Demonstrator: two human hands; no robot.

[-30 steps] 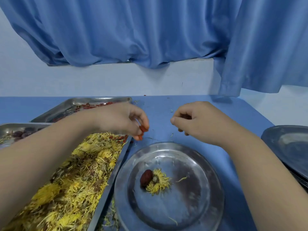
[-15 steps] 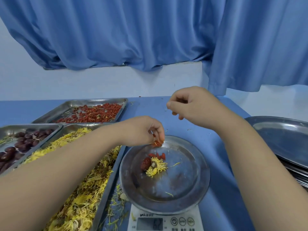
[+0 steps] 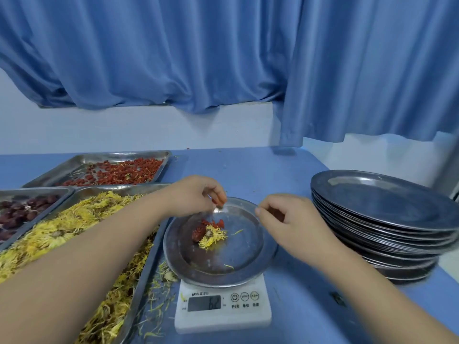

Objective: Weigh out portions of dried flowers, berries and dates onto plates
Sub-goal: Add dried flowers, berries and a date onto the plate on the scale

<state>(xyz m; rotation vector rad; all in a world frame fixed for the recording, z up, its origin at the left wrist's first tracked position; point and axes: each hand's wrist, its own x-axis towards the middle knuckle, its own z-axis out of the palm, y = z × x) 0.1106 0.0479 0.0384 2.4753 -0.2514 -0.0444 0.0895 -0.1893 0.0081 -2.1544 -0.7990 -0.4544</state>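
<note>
A round metal plate (image 3: 246, 264) sits on a white digital scale (image 3: 222, 309). On it lie a dried yellow flower (image 3: 213, 236), a dark red date (image 3: 198, 233) and a few red berries (image 3: 216, 222). My left hand (image 3: 196, 194) hovers over the plate's far rim and pinches red berries in its fingertips. My right hand (image 3: 285, 219) is over the plate's right rim with fingers curled; I cannot tell whether it holds anything. Trays on the left hold red berries (image 3: 119, 171), yellow dried flowers (image 3: 74, 219) and dates (image 3: 19, 212).
A tall stack of metal plates (image 3: 382, 219) stands at the right on the blue table (image 3: 248, 167). Loose petals litter the table beside the scale. A blue curtain hangs behind over a white wall.
My left hand has stayed above the plate with berries, and a few berries now lie beside the date. My right hand has dropped from behind the plate to its right rim.
</note>
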